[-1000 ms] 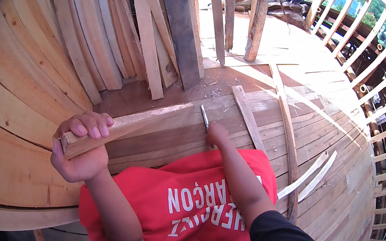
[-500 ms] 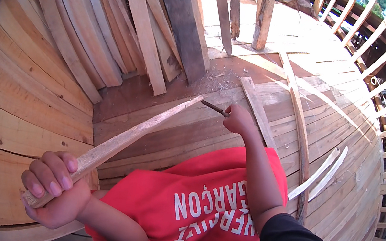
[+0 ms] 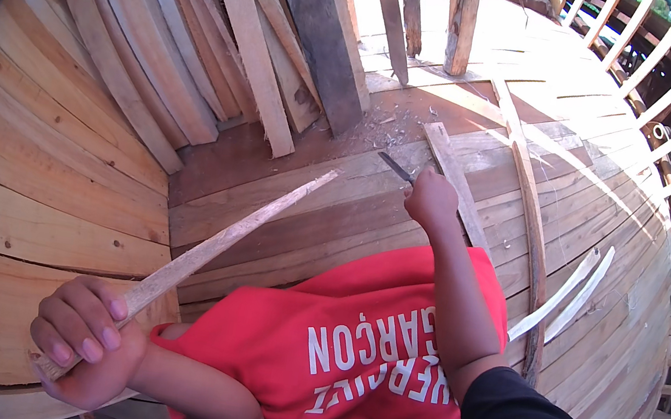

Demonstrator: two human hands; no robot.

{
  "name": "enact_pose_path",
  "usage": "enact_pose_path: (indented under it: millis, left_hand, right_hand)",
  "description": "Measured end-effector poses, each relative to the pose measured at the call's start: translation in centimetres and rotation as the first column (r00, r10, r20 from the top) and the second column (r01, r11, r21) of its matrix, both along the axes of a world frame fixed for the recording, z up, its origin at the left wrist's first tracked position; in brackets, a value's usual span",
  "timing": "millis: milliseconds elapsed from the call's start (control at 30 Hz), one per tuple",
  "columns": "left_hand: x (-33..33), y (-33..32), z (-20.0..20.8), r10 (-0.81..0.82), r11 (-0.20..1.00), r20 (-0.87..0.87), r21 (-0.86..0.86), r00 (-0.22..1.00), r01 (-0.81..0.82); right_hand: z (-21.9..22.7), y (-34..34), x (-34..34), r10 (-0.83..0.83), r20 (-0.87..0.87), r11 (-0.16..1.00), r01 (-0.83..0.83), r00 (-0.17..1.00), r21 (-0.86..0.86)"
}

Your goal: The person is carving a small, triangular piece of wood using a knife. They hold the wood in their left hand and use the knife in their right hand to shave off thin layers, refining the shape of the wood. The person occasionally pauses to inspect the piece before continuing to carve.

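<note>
My left hand [image 3: 87, 339] is wrapped round the thick end of a tapering wooden stick [image 3: 219, 242], low on the left. The stick slants up and to the right, its thin pale tip over the plank floor. My right hand [image 3: 431, 197], closed, grips a knife [image 3: 394, 165] whose dark blade points up and left. Its handle is mostly hidden in the fingers. Blade and stick tip are apart, with a gap between them. A red cloth garment [image 3: 334, 338] with white print lies across my lap below the stick.
Curved planks form a wall [image 3: 60, 154] at the left, with loose boards [image 3: 255, 52] leaning on it. A long curved strip [image 3: 525, 202], a short board [image 3: 455, 179] and two white strips [image 3: 581, 295] lie on the plank floor [image 3: 601, 333]. Shavings [image 3: 395, 123] are scattered ahead. A wooden post [image 3: 462, 26] stands farther off.
The knife has moved away from the stick's tip, up and to the right, with my right hand. The stick's tip has shifted slightly down and left; both hands keep their hold.
</note>
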State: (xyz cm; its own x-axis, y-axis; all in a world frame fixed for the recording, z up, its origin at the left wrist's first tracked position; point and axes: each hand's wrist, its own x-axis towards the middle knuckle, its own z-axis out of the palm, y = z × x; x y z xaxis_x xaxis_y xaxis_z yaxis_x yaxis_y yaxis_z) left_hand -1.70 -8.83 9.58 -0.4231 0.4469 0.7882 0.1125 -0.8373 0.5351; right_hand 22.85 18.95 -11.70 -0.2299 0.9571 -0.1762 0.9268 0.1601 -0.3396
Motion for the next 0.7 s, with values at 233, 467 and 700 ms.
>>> enact_pose_path:
  millis: [233,467,700]
  left_hand:
    - [-1.6,3.0,-1.7,-0.299,0.952,-0.171,-0.115,0.939,0.283]
    - [-2.1,4.9,-2.5,-0.428,0.904,-0.187,-0.075,0.884,0.421]
    - [-3.5,5.4,-2.6,-0.593,0.802,-0.274,-0.124,0.757,0.584]
  right_hand:
    - [1.4,-2.4,-3.3,0.076,-0.745,0.831,-0.455,0.663,-0.320]
    - [-1.8,-3.8,-5.9,0.188,-0.622,0.867,-0.426,0.760,-0.258]
    - [5.8,-9.0,-6.9,0.278,-0.721,0.873,-0.479,0.635,-0.085]
